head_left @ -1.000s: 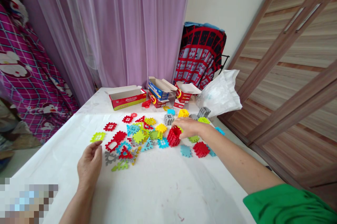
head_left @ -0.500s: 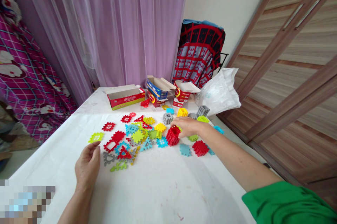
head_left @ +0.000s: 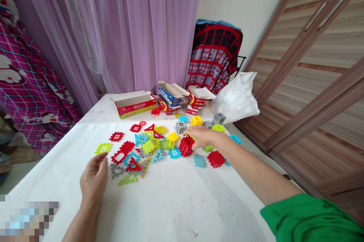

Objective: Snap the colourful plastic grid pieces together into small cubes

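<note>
My right hand [head_left: 204,136] reaches over the pieces from the right. Its fingers and thumb close around the top of a stack of red interlocking tiles [head_left: 186,147]. The fingertips behind that stack are partly hidden. On the left, my left hand [head_left: 93,177] hovers or rests by the table, its fingers loosely bent and nothing visible in them. Just beyond its fingertips lies a lime window tile [head_left: 102,148]. To its right is a spread of loose tiles, among them a grey tile [head_left: 116,171], a red arched tile [head_left: 118,156] and a green tile [head_left: 127,180].
Near my right forearm sit a second red tile stack [head_left: 216,158] and a blue tile [head_left: 200,161]. Grey tile stacks [head_left: 181,127] and a yellow stack [head_left: 196,121] stand farther back. Open boxes [head_left: 135,107] and a white plastic bag [head_left: 237,98] line the far edge of the white-covered table [head_left: 159,204].
Almost nothing differs. The view has shifted very slightly; both hands keep their places, the right one still at the red stack.
</note>
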{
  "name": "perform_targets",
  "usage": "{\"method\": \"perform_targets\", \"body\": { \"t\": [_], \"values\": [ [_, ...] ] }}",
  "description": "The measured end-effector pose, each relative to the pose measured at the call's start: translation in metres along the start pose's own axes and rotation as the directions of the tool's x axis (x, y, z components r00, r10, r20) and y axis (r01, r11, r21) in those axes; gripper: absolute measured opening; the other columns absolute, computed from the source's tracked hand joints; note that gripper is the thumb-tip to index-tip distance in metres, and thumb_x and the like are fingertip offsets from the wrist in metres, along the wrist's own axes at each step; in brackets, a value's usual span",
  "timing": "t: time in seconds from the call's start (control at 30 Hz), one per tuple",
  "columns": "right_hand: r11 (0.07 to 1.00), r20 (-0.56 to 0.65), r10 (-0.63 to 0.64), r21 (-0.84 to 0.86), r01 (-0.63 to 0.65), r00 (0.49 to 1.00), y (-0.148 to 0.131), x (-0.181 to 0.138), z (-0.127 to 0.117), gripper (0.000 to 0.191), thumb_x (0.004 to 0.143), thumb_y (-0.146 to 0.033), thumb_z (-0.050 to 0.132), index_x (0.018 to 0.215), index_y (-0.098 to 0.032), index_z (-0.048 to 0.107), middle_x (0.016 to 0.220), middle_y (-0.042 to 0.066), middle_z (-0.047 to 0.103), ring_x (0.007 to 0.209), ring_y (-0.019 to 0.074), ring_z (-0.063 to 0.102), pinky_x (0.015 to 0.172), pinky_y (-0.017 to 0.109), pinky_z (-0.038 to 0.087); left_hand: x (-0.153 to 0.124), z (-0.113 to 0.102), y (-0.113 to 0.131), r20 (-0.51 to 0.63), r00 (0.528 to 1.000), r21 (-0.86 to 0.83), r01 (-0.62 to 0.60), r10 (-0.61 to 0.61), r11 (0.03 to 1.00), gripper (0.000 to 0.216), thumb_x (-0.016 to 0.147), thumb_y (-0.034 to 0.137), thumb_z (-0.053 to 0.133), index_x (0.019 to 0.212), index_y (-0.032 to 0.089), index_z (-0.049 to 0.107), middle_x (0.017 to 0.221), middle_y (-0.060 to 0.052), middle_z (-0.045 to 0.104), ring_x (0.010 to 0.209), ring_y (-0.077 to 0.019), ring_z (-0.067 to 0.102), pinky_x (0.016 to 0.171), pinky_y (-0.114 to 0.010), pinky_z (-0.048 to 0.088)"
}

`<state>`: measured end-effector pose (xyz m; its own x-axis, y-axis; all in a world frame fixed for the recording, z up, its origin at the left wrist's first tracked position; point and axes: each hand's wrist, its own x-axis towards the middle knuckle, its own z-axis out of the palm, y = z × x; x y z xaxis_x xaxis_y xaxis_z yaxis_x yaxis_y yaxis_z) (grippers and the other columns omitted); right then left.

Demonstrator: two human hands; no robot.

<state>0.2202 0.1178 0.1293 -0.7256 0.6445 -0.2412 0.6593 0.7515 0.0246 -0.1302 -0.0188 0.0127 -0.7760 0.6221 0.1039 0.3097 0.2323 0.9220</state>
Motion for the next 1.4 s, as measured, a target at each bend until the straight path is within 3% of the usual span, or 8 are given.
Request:
{"method": "perform_targets", "body": {
  "t": [0.2,0.53,0.73,0.93,1.4],
  "values": [
    [0.999,-0.005,-0.046,0.018,0.047,0.999,-0.004,0.001,0.001,0.045,0.065,-0.039,0.076,0.104,-0.021,0.063,0.102,0.008,0.068,0.096,0.0251,0.063,0.081,0.031,0.047,0.0,0.001,0.001,-0.014,1.0,0.0,0.01,-0.01,1.0,0.033,0.07,0.041,0.055,0.094,0.023,0.068,0.086,-0.003,0.072,0.084,-0.0234,0.066,0.076,-0.035,0.052],
    [1.0,0.02,-0.008,-0.01,0.008,1.0,-0.016,-0.002,-0.008,0.033,0.069,-0.035,0.072,0.098,-0.023,0.062,0.097,0.006,0.07,0.092,0.0243,0.065,0.075,0.028,0.046,-0.001,0.0,0.004,-0.006,1.0,-0.006,0.03,-0.03,1.0,0.032,0.07,0.04,0.055,0.094,0.023,0.068,0.089,-0.003,0.072,0.089,-0.0237,0.066,0.083,-0.036,0.051],
    [1.0,0.019,-0.004,-0.013,0.004,1.0,-0.015,0.0,-0.001,0.052,0.067,-0.043,0.074,0.112,-0.022,0.062,0.104,0.01,0.069,0.098,0.0288,0.063,0.083,0.035,0.047,-0.003,0.0,0.007,-0.009,0.999,-0.003,0.038,-0.038,0.999,0.033,0.07,0.039,0.054,0.095,0.023,0.068,0.086,-0.003,0.072,0.084,-0.0227,0.066,0.078,-0.034,0.052],
    [0.999,0.035,0.035,-0.002,-0.035,0.999,-0.015,0.002,0.01,0.083,0.064,-0.032,0.075,0.14,-0.022,0.044,0.12,0.012,0.064,0.109,0.0302,0.059,0.091,0.037,0.046,0.0,0.002,0.001,-0.001,1.0,-0.009,0.027,-0.027,1.0,0.034,0.071,0.04,0.055,0.096,0.023,0.068,0.088,-0.003,0.072,0.087,-0.0227,0.066,0.081,-0.035,0.051],
    [0.999,0.022,0.037,-0.007,-0.037,0.999,-0.016,0.0,0.01,0.075,0.067,-0.029,0.073,0.137,-0.018,0.048,0.118,0.014,0.065,0.107,0.0316,0.061,0.088,0.038,0.047,0.002,0.002,-0.006,-0.003,1.0,-0.004,0.002,-0.002,1.0,0.035,0.072,0.041,0.055,0.098,0.023,0.068,0.088,-0.003,0.071,0.085,-0.0218,0.065,0.078,-0.033,0.051]
  ]
}}
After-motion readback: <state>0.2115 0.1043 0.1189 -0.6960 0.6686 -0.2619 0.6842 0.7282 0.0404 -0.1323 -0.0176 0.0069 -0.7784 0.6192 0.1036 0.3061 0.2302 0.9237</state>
